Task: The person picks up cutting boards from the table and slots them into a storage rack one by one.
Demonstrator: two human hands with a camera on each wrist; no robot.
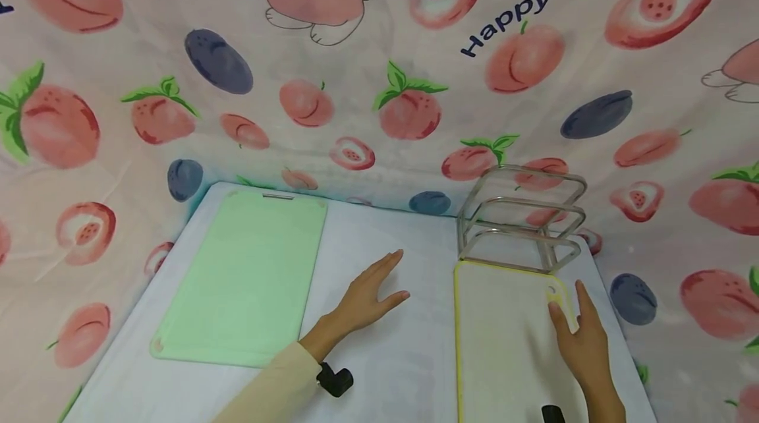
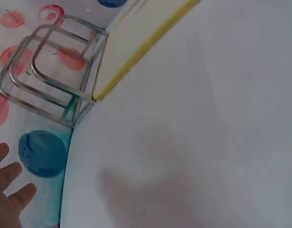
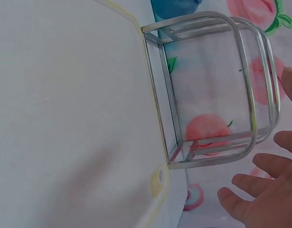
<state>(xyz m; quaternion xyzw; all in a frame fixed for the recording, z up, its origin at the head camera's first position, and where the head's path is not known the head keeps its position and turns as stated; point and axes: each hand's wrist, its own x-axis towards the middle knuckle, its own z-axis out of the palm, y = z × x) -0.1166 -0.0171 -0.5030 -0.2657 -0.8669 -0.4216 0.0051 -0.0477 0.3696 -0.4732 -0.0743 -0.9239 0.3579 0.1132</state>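
Observation:
A pale green cutting board [image 1: 249,271] lies flat at the left of the white table. To its right my left hand [image 1: 364,298] hovers with fingers extended and thumb apart, holding nothing. At the right lies a white cutting board with a yellow rim [image 1: 504,337], its near end cut off by the frame. Over that board's right edge is my right hand [image 1: 584,337], thumb and fingers spread, nothing in it. A metal rack [image 1: 522,225] with several upright loops stands right behind the white board. In the right wrist view the spread right hand [image 3: 269,185] is apart from the rack [image 3: 245,85].
A cloth printed with peaches [image 1: 409,113] hangs behind and beside the white table [image 1: 385,225]. Small black devices [image 1: 335,380] sit at both wrists. The rack stands close to the table's back edge.

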